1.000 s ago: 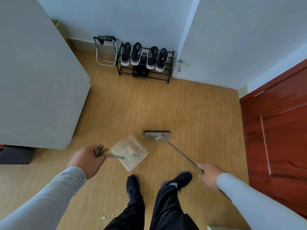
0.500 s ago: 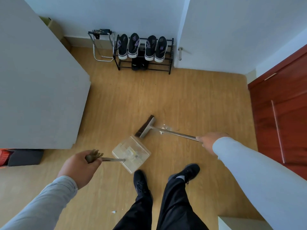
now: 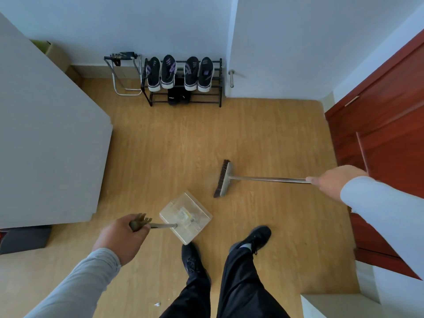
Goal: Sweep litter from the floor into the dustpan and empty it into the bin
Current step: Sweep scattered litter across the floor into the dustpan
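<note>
— What is lying nearest?
— A litter scrap [image 3: 157,304] is sitting by the left leg; bare wooden floor [image 3: 183,143] is stretching ahead to the shoe rack [image 3: 183,97].
— And the hands?
— The left hand [image 3: 120,239] is gripping the dustpan [image 3: 185,216] handle; the right hand [image 3: 332,182], reaching wide, is gripping the broom [image 3: 223,179] handle, beside the red door [image 3: 387,145].

Hidden and cut-off bits
We can't identify the white scrap [image 3: 157,304]; dustpan [image 3: 185,217] contents too blurred to tell.
</note>
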A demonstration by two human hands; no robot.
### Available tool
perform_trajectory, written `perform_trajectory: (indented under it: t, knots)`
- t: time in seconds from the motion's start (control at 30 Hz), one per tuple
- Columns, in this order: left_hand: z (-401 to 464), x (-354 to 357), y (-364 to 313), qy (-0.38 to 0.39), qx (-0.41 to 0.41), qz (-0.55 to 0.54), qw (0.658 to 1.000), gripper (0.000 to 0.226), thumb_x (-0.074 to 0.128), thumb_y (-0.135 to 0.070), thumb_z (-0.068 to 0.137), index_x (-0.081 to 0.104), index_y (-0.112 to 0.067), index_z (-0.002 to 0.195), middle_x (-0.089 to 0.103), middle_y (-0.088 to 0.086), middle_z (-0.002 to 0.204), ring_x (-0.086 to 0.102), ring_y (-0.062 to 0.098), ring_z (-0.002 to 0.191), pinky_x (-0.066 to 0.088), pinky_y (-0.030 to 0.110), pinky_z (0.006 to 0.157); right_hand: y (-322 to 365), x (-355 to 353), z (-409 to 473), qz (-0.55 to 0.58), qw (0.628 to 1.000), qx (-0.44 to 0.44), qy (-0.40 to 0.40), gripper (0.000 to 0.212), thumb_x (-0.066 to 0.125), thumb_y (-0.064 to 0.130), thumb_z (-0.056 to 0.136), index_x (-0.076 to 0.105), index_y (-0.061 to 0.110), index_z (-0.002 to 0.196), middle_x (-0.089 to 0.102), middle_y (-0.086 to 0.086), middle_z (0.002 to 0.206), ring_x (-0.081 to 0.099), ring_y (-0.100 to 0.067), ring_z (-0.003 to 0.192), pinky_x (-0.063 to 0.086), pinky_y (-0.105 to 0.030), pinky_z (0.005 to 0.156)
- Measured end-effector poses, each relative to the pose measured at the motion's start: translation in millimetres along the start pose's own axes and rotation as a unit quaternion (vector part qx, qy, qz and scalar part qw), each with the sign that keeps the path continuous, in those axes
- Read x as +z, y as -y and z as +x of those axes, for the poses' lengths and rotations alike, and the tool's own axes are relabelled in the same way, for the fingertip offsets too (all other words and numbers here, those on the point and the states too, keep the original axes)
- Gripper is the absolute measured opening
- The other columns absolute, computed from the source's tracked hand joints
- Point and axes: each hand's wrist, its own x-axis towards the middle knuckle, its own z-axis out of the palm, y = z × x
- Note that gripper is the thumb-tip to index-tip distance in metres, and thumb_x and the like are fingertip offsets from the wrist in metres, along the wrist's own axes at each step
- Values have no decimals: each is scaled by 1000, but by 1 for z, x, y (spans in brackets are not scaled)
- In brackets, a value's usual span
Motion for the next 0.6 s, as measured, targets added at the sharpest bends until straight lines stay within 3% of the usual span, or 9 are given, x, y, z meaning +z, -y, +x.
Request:
perform_trajectory:
  t: [0.13, 0.2, 0.27, 0.33, 0.47, 0.6]
  knots:
    - [6, -5, -15, 5, 28, 2, 1000, 24, 67, -39, 89, 70, -31, 112, 69, -11, 74, 64, 12, 70, 53, 28, 65, -20, 13, -33, 61, 998, 8, 25, 57, 31, 24, 105, 21, 51, 153, 60, -1, 125, 64, -20, 94, 57, -35, 82]
    - [9, -7, -21, 4, 37, 4, 999, 28, 67, -40, 89, 70, -31, 115, 68, -13, 76, 64, 11, 71, 52, 27, 65, -7, 21, -40, 164, 985, 22, 43, 55, 32, 22, 106, 22, 48, 154, 59, -1, 132, 64, -18, 97, 55, -30, 79]
    - [12, -6, -27, 3, 43, 3, 999, 29, 67, -40, 90, 70, -30, 116, 67, -14, 77, 63, 10, 71, 50, 26, 64, 20, 28, -30, 228, 973, 27, 36, 49, 35, 27, 107, 30, 42, 153, 60, -4, 131, 64, -19, 95, 51, -28, 74]
    - [14, -3, -32, 1, 46, 3, 999, 24, 67, -41, 90, 70, -32, 112, 68, -13, 75, 63, 10, 70, 50, 26, 63, 58, 35, -6, 265, 964, 19, 29, 49, 38, 28, 105, 32, 37, 153, 56, -6, 141, 64, -23, 106, 51, -30, 84]
    - [18, 3, -38, 1, 52, 21, 998, 14, 67, -42, 89, 67, -37, 102, 69, -11, 72, 64, 12, 67, 53, 27, 63, 138, 48, 19, 373, 923, -2, 94, 66, 37, 17, 102, 9, 29, 161, 34, -4, 160, 49, -27, 134, 45, -33, 106]
    - [20, 2, -46, 2, 70, 38, 997, 17, 65, -41, 90, 68, -34, 106, 68, -11, 72, 63, 11, 66, 51, 26, 60, 161, 79, -14, 333, 933, -6, 134, 82, 40, 3, 94, 2, 33, 160, 47, 0, 149, 60, -24, 118, 53, -33, 94]
